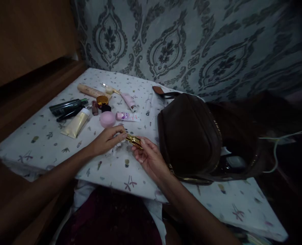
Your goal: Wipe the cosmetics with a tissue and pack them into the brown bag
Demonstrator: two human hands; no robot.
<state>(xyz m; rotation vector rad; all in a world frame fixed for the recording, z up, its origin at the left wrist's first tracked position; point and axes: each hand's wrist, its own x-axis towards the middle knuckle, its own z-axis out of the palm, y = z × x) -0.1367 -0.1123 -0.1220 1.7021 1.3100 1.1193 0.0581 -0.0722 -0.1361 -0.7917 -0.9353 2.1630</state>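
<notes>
Between my two hands, just above the cloth, is a shiny gold tube (pixel 133 140) that looks like a lipstick. My left hand (pixel 109 139) pinches its upper left end with thumb and fingers. The lower right end is gripped by my right hand (pixel 148 154), thumb on top and fingers curled beneath. Just beyond my left hand sit a round pink container (pixel 107 119) and a small pink-and-white printed tube (pixel 127 116). To the left lies a cream squeeze tube (pixel 76 123) with a white cap.
A brown leather bag (pixel 189 136) with an unzipped side stands to the right. Behind are a dark green bottle (pixel 65 107), a beige tube (pixel 91 91), a gold-lidded jar (pixel 102 101) and a pale pink tube (pixel 128 101). A patterned tablecloth (pixel 110 177) covers the table; a curtain (pixel 166 47) hangs behind.
</notes>
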